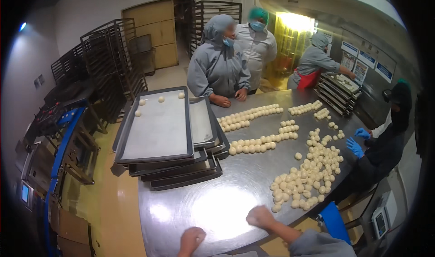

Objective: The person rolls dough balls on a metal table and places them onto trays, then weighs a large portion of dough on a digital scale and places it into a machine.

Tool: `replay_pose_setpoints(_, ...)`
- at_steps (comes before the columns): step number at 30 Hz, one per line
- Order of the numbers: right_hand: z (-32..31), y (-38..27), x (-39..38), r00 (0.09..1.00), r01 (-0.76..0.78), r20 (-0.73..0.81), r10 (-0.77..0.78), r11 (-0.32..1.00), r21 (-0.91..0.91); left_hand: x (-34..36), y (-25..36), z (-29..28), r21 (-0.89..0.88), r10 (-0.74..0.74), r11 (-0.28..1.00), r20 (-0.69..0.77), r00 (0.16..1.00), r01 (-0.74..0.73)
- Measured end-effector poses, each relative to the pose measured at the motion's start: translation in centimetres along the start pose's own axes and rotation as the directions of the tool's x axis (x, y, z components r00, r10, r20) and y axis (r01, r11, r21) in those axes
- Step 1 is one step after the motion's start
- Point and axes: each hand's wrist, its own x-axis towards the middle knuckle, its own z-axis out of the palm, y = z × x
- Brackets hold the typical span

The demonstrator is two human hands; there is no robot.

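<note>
My left hand (192, 240) is at the near edge of the steel table (181, 207), fingers curled into a loose fist. My right hand (261, 217) is also curled, knuckles up, a little farther in over the tabletop. The undersides of both hands are hidden, so I cannot see whether anything is in them. Right of my right hand, and nearest to it, lies a loose heap of pale dough balls (302, 181). Beyond it, more dough balls stand in neat rows (253, 145). Neither hand touches the dough balls in view.
Stacked trays (156, 132) cover the table's left side; the lined top one holds several dough balls. Across the table stand two people (219, 62). At the far right corner a person reaches over another tray stack (337, 94). Blue-gloved hands (355, 146) are at the right edge.
</note>
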Motion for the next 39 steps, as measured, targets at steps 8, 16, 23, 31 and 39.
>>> replay_pose_setpoints(8,6.2,-6.0,1.4,0.978,0.085,-0.196,-0.072,0.995,0.055,3.6,2.1,6.1,-0.007,0.076,0.997,0.01,0.997,-0.076)
replay_pose_setpoints(16,2.5,-3.0,6.8,0.855,0.022,-0.513,-0.079,0.993,-0.117,9.8,1.4,3.2,0.139,0.062,0.99,-0.268,0.961,-0.025)
replay_pose_setpoints(23,2.3,0.3,0.2,0.977,0.177,-0.118,-0.18,0.984,-0.038,0.5,-1.2,2.0,-0.019,-0.048,0.999,-0.124,0.991,0.046)
replay_pose_setpoints(31,6.1,-6.7,6.4,0.956,-0.066,-0.285,0.066,0.998,0.008,6.6,4.1,4.9,-0.084,-0.091,0.992,0.006,0.996,0.092)
replay_pose_setpoints(39,3.2,-2.8,2.5,0.969,-0.123,-0.209,0.13,0.991,0.049,0.9,0.5,3.4,-0.185,-0.206,0.965,-0.109,0.972,0.184)
